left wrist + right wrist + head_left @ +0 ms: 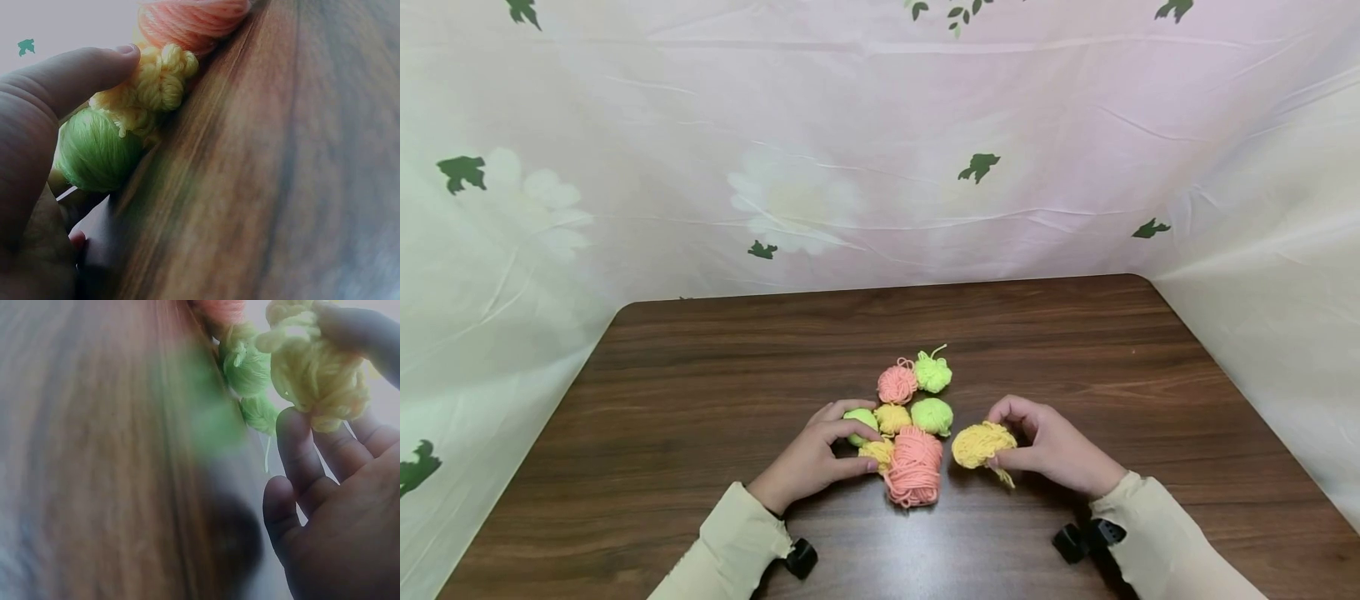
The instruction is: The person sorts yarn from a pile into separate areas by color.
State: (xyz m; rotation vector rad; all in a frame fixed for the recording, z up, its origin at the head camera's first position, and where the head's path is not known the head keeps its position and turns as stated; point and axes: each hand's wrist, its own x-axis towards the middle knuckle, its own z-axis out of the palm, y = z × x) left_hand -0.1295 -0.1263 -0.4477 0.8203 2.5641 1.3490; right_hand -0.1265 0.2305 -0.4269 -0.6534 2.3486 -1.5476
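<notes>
In the head view my right hand pinches a yellow yarn ball between thumb and fingers, right of a cluster of yarn. The right wrist view shows this yellow ball raised off the wood. My left hand is at the cluster's left side, thumb and index finger about a small yellow yarn ball. Its other fingers reach over a green yarn ball, partly hidden. A large pink yarn skein lies against the small yellow ball; the left wrist view shows that yellow ball beside the thumb.
Behind the skein sit another yellow ball and a green ball. Farther back are a pink ball and a green ball with a loose yarn end. All lie on a dark wooden table, with patterned cloth behind it.
</notes>
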